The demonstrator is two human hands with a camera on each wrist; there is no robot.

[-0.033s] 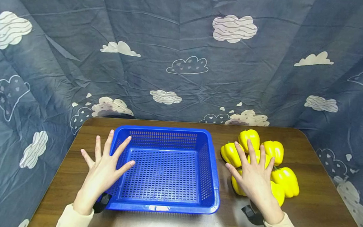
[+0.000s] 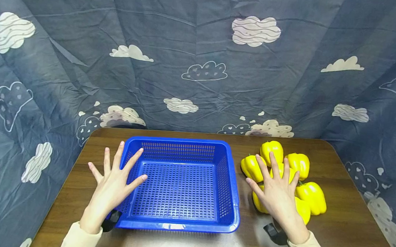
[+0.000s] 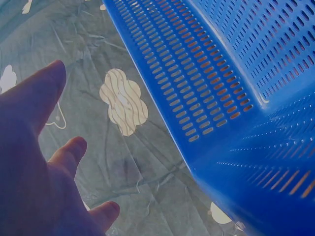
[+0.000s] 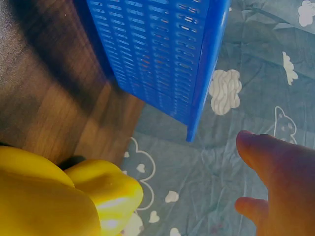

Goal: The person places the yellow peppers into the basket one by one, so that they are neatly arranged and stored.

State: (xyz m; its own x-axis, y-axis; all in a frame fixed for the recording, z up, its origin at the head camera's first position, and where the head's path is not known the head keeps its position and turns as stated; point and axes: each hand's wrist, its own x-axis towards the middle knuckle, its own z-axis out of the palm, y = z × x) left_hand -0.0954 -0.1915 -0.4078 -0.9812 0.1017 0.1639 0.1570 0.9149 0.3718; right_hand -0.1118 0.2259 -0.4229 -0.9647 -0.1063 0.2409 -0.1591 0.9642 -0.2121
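Observation:
A blue plastic basket (image 2: pixel 229 189) with slotted walls stands on the wooden table. My left hand (image 2: pixel 111 184), fingers spread wide, hovers over the basket's left rim and holds nothing. In the left wrist view its fingers (image 3: pixel 69 152) appear apart from the basket wall (image 3: pixel 187 73). Over the cluster of yellow bell peppers (image 2: pixel 313 198) on the right, my right hand (image 2: pixel 280 197) is spread flat and grips nothing, covering part of several of them. The right wrist view shows two yellow peppers (image 4: pixel 106 191) below the basket's side.
Brown table (image 2: pixel 347 230) extends around the basket and peppers. Behind and at both sides hangs a grey-blue curtain (image 2: pixel 177 31) with white cloud prints. Black wrist straps (image 2: pixel 274 234) show by the cream sleeves (image 2: pixel 79 240).

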